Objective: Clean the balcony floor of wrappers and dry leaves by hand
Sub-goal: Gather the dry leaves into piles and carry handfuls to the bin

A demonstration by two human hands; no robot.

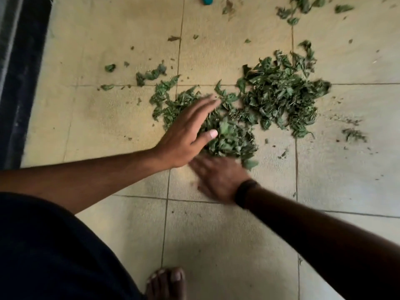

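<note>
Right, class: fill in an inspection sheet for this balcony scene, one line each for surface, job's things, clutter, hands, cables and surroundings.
Surface: beige tiled floor with dark grout lines, dusty with crumbs.
Job's things: big leaf pile; smaller heap between the hands; scattered leaves at the top right; no wrappers seen.
Clutter: teal object cut off at the top edge.
Hands: left hand open, fingers straight on the leaves; right hand blurred, flat on the floor, dark wristband.
Cables: nothing seen.
Surroundings: dark threshold strip at left; bare foot below.
</note>
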